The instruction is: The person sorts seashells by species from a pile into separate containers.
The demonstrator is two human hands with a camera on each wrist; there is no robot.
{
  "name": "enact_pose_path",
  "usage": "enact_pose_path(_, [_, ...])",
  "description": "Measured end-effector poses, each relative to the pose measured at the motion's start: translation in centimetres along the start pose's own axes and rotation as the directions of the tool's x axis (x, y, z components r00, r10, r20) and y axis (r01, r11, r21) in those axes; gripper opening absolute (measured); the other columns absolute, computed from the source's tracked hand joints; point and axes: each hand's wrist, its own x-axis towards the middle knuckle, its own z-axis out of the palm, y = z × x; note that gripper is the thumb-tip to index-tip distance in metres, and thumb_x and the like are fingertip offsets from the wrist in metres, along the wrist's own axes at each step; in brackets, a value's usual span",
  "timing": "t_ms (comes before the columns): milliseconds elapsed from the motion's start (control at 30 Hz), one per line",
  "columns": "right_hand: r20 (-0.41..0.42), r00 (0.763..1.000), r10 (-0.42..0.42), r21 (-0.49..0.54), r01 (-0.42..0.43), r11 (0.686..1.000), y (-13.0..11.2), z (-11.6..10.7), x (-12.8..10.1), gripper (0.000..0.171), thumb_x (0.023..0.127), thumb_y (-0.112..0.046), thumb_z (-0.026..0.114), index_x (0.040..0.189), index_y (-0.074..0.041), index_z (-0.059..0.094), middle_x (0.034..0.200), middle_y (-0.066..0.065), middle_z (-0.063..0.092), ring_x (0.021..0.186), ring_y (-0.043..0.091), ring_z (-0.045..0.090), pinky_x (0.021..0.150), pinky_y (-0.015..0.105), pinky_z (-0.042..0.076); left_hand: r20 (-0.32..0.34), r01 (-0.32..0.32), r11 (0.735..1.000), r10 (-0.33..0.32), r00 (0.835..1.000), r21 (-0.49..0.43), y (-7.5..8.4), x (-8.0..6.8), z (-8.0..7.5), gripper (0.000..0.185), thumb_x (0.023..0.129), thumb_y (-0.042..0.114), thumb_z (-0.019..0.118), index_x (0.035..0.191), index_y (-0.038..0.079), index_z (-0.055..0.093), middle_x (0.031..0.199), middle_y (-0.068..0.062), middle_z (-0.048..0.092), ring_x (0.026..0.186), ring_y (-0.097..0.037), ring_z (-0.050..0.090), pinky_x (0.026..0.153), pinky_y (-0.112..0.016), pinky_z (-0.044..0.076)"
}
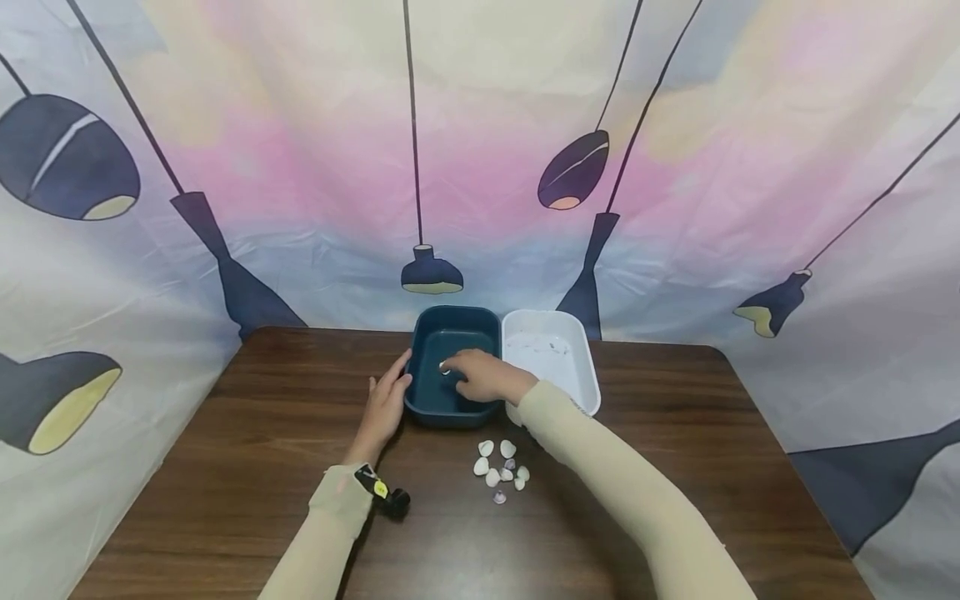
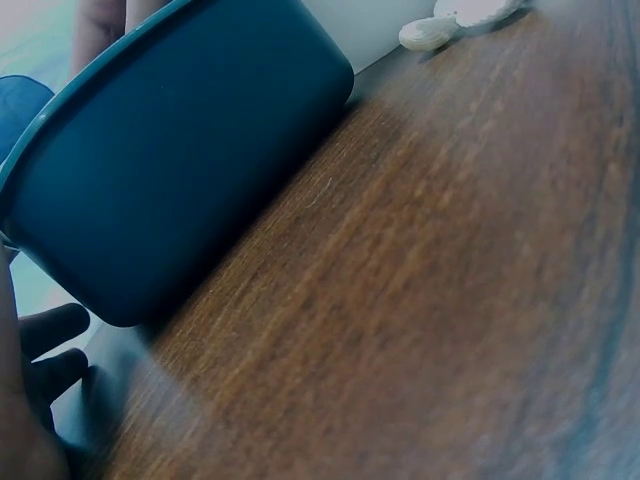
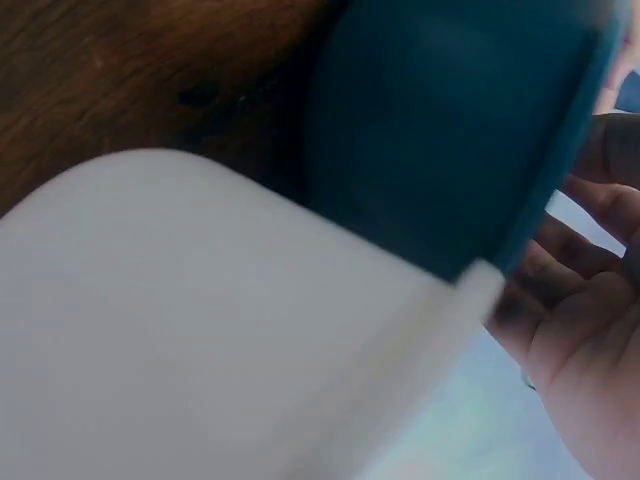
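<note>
My left hand (image 1: 385,408) rests its fairly straight fingers against the left side of a dark teal bin (image 1: 452,417). In the left wrist view, the bin's outer wall (image 2: 200,150) rises beside dark, shadowed fingers (image 2: 55,330). Over the bin's inside, my right hand (image 1: 483,375) reaches in from the right with the thumb apart from the index finger. A small white shell (image 1: 446,369) shows by the index fingertip; whether it touches the finger is unclear. The right wrist view catches the right hand (image 3: 590,310) beyond the bin's rim, its fingertips partly hidden.
A white bin (image 1: 551,354) with small dark specks stands against the teal bin's right side. Several white and purplish shells (image 1: 492,477) lie on the brown wooden table (image 1: 300,417) in front. Behind the table hangs a printed cloth (image 1: 495,167).
</note>
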Motion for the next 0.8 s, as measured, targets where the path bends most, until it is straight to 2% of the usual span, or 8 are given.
enact_pose_path(233, [-0.018,0.999,-0.046,0.002,0.046,0.999,0.1,-0.3,-2.2,0.038,0.104,-0.005,0.062,0.142,0.000,0.064,0.140,0.016,0.065,0.133,0.030,0.059,0.113,0.045,0.048,-0.001,-0.005,1.000,0.005,1.000,-0.016,0.0,0.2,0.1,0.051,0.115,0.022,0.039,0.166,0.017,0.037,0.167,-0.011,0.039,0.155,-0.034,0.035,0.127,-0.057,-0.013])
enact_pose_path(500, [-0.033,0.996,-0.084,-0.025,0.083,0.996,-0.1,-0.1,-3.3,0.035,0.104,-0.008,0.064,0.138,-0.001,0.067,0.137,0.015,0.067,0.130,0.028,0.062,0.112,0.043,0.050,-0.020,-0.014,1.000,0.014,1.000,-0.006,0.0,0.4,-0.1,0.051,0.114,0.020,0.039,0.165,0.015,0.039,0.166,-0.013,0.041,0.154,-0.036,0.036,0.128,-0.057,-0.012])
enact_pose_path(800, [-0.110,0.987,-0.119,-0.137,0.103,0.985,-1.3,0.7,-5.2,0.032,0.101,-0.009,0.065,0.131,-0.005,0.073,0.128,0.010,0.070,0.112,0.021,0.070,0.094,0.038,0.059,-0.009,-0.003,1.000,0.002,1.000,-0.016,0.0,0.1,0.0,0.051,0.114,0.021,0.039,0.166,0.015,0.038,0.167,-0.011,0.040,0.155,-0.034,0.034,0.128,-0.056,-0.013])
